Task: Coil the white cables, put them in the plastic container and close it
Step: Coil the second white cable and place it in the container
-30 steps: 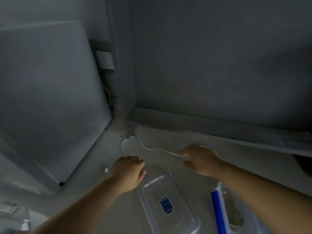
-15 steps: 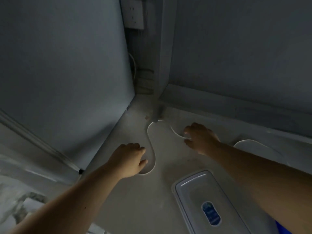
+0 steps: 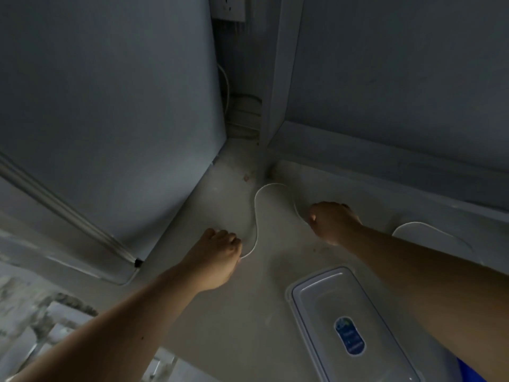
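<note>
Both hands curled on thin white cable [image 3: 255, 216], snaking across pale counter [image 3: 234, 312]: left hand [image 3: 217, 260] pinches near end, right hand [image 3: 332, 221] far-right run. Clear plastic container [image 3: 349, 321] near right, open counter between.

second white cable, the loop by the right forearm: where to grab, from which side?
Judging by its pose, take the second white cable at the crown of its arc, pinching from above. It lies flat on the floor, so only the top is open, and the crown sits clear of the right forearm and the wall.
</note>
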